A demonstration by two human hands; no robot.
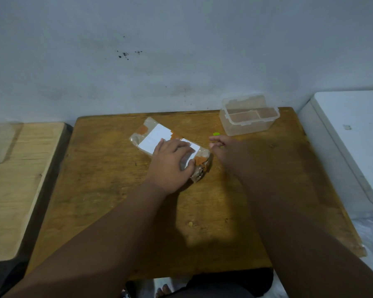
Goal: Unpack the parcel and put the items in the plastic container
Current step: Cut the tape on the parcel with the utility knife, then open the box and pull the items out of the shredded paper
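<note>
A brown taped parcel (157,136) with a white label and orange patches lies slantwise on the wooden table (121,201). My left hand (170,166) presses down on its near end, fingers over the label and thumb at its edge. A clear plastic container (249,122), open with its lid tipped back against the wall, stands at the table's far right corner. My right hand (228,149) reaches between parcel and container, fingers slightly apart, fingertips right beside a small green object (216,134). Most of that object is hidden.
A lighter wooden board (15,179) with a clear lid on it lies to the left. A white appliance (349,134) stands at the right. The grey wall runs right behind the table. My feet show below the front edge.
</note>
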